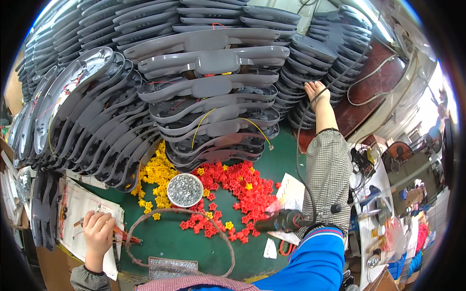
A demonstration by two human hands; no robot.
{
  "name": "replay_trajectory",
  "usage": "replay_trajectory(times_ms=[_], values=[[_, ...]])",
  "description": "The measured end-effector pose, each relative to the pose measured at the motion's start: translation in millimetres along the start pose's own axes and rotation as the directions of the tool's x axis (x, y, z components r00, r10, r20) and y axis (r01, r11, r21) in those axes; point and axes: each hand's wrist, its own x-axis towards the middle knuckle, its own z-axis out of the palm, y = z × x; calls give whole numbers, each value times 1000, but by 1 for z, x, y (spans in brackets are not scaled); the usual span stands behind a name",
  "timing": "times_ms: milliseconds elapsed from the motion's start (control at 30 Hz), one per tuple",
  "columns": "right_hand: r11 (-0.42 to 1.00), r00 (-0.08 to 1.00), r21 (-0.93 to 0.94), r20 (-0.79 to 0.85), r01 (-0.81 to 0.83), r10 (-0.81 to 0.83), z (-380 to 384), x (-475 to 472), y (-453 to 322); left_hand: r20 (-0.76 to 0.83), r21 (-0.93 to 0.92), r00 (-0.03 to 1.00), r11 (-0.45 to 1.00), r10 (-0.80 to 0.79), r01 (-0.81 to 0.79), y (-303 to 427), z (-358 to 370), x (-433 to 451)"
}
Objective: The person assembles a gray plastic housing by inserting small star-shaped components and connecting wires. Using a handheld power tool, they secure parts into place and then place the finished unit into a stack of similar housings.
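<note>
My left hand (97, 232) is closed round a bundle of thin wires (122, 235) above white sheets (85, 203) at the left; wire ends show on both sides of the fist. My right hand (317, 94) is stretched out to the far right, its fingers extended and close together. Its fingertips are at the edges of stacked dark grey plastic shells (305, 65), and I cannot tell if they touch. A black cable (299, 145) crosses in front of that wrist. Ahead stands a middle stack of curved grey shells (214, 87), some with red or yellow wires.
A white bowl of screws (185, 190) stands among yellow (156, 178) and red star-shaped plastic pieces (233, 189) on the green tabletop (160, 236). A power screwdriver (280, 221) hangs beside my right sleeve. A cord loop (130, 236), a screw tray (173, 267) and red-handled scissors (285, 249) are nearer.
</note>
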Motion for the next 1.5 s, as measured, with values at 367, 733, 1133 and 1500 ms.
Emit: replay_trajectory(times_ms=[367, 733, 1133, 1500], values=[[963, 963, 177, 211, -205, 167, 31, 64, 23, 94, -27, 994, 998, 54, -52, 5, 12, 35], [965, 999, 261, -21, 32, -28, 103, -44, -42, 42, -96, 988, 985, 148, -143, 14, 3, 42], [996, 992, 86, 122, 33, -44, -120, -245, -99, -33, -229, 977, 950, 212, -214, 29, -10, 24], [922, 932, 149, 1, -358, 362, -308, -312, 19, -105, -308, 951, 900, 290, -309, 43, -16, 28]])
